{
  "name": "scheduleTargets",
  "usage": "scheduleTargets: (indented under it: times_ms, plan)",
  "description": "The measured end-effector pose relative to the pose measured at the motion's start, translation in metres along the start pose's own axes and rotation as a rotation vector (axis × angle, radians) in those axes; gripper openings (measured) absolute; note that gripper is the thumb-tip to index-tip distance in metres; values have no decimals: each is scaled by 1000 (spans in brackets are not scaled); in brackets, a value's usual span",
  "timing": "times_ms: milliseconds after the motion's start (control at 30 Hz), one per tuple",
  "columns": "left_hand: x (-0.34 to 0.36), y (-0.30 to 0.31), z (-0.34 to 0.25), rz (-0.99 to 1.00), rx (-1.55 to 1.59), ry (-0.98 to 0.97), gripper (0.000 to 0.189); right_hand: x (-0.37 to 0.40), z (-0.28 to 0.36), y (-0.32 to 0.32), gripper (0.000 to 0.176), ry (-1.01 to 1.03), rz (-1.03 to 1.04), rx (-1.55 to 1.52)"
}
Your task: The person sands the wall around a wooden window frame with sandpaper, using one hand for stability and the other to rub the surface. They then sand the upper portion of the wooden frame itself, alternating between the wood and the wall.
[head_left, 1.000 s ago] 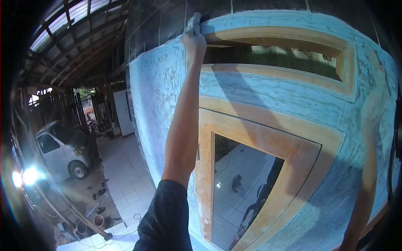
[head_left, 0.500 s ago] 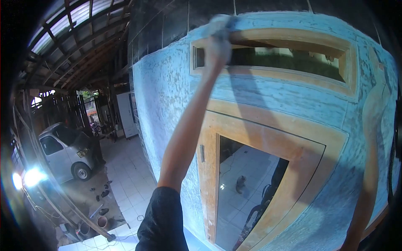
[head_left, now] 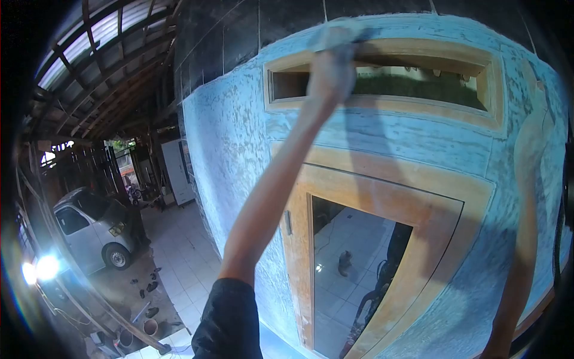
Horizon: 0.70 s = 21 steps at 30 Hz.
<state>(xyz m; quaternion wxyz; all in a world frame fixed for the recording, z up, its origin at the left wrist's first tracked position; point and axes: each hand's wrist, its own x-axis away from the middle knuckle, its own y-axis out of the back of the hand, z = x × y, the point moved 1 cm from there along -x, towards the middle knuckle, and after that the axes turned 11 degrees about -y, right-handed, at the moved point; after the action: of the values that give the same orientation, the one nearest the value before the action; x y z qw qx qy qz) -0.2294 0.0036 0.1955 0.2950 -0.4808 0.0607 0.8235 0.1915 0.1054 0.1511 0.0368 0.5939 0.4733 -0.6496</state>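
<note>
My left hand (head_left: 332,75), blurred by motion, is raised at the top left corner of the wooden vent frame (head_left: 382,105). Its fingers are closed on a pale flat pad (head_left: 339,35), which lies against the blue wall (head_left: 233,125) just above the frame. A dark sleeve (head_left: 227,317) covers that upper arm. At the far right, my right hand (head_left: 534,134) is up against the blue wall, right of the frame. It looks pale and dusty and blends with the wall, so its fingers cannot be made out.
Below the vent is a wooden-framed glass door or window (head_left: 436,233), its glass reflecting tiled floor and an animal. Dark tiles (head_left: 287,21) run above the blue wall. At left are a parked van (head_left: 92,230), a bright lamp (head_left: 46,267), poles, buckets (head_left: 150,326) and footwear.
My left hand and the pad have moved right along the top of the vent frame. The view has shifted slightly. My right hand stays by the wall.
</note>
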Motion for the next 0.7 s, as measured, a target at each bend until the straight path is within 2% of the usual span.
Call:
scheduleTargets:
  times_ms: [100,167,200,233,267,333,367,400,433,467,500,567,600,633,700]
  plan:
    - [-27,-38,-47,-59,121,8,26,0,6,3,41,3,31,21]
    - [-48,-70,-72,218,211,229,24,-6,6,12,41,18,52,46]
    - [-53,-87,-92,176,188,149,19,-13,7,16,41,27,59,64]
    - [-55,-105,-110,136,170,71,15,-7,-57,29,41,33,67,82]
    - [-61,-124,-123,131,195,77,15,-2,-98,44,41,-29,52,70]
    - [-71,-148,-158,-381,-40,-128,21,8,-133,88,42,-150,34,78]
    - [-72,-152,-170,-390,11,-96,21,11,-142,118,43,-205,26,99]
    - [-75,-139,-178,84,181,-1,28,23,-17,131,44,-259,19,129]
    - [-72,-141,-190,561,360,63,37,14,-8,112,44,-310,9,163]
    - [-59,-158,-204,144,621,137,30,-5,-33,77,45,-357,-6,196]
    - [-49,-164,-217,133,686,157,30,-13,-31,60,46,-403,-22,226]
    - [-28,-159,-234,316,663,129,28,19,76,77,47,-501,-68,273]
    - [-16,-156,-245,310,715,141,28,21,68,97,48,-550,-97,291]
    - [-3,-150,-256,259,608,22,26,38,63,112,48,-537,-89,334]
    - [25,-135,-282,149,370,-208,40,94,48,144,53,-481,-135,-452]
